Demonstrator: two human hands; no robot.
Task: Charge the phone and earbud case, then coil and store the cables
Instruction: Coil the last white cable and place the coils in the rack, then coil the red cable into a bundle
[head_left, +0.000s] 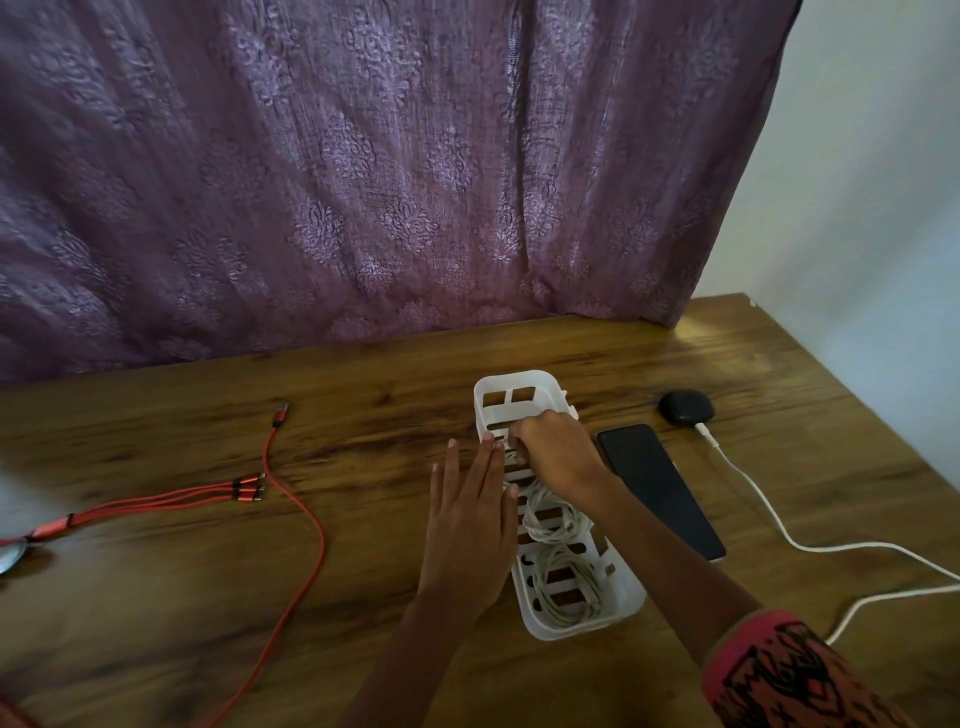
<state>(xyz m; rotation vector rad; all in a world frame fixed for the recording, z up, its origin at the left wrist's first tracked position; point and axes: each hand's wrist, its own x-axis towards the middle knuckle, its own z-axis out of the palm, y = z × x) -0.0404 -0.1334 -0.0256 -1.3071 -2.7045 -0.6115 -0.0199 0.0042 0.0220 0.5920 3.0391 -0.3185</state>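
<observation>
A white slotted basket (519, 387) stands on the wooden table with coiled white cables (563, 582) inside. My left hand (467, 525) lies flat with straight fingers against the basket's left wall. My right hand (558, 452) reaches into the basket's far half, its fingers curled down on a white cable there. Right of the basket lies a black phone (660, 488), face down. Beyond it sits a black earbud case (687, 407) with a white cable (769, 514) plugged in. A red multi-head cable (291, 509) sprawls uncoiled on the left.
A purple patterned curtain (363, 182) hangs behind the table (156, 597). A white wall (872, 208) rises on the right. The white cable trails off the table's right edge. A shiny round object (8, 556) sits at the left edge by the red cable's end.
</observation>
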